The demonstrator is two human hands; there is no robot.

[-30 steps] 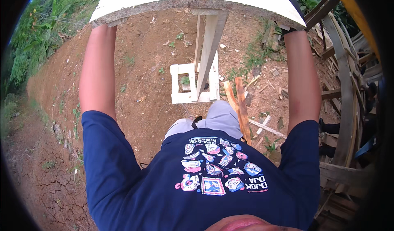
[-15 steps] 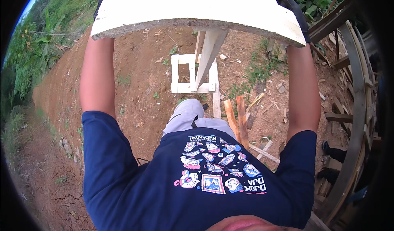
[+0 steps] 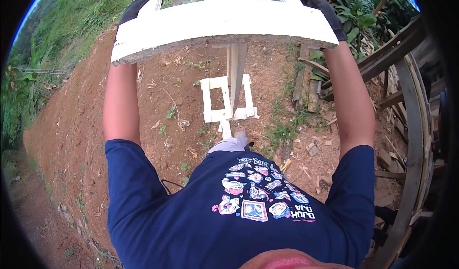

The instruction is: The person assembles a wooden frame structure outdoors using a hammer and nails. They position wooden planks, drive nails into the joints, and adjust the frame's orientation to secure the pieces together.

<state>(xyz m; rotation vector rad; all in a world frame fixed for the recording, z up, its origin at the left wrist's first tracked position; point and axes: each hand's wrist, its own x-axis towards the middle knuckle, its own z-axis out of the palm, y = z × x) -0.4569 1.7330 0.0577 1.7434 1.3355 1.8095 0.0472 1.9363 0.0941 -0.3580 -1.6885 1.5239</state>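
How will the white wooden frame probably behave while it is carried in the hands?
The white wooden frame looks rigid, unlikely to flex. Its thick rail suggests considerable weight. The left hand and right hand grip opposite ends, so it may swing.

Both arms are stretched straight forward and raised. The gloved left hand (image 3: 136,7) and gloved right hand (image 3: 321,8) are curled closed, set wide apart, at equal height.
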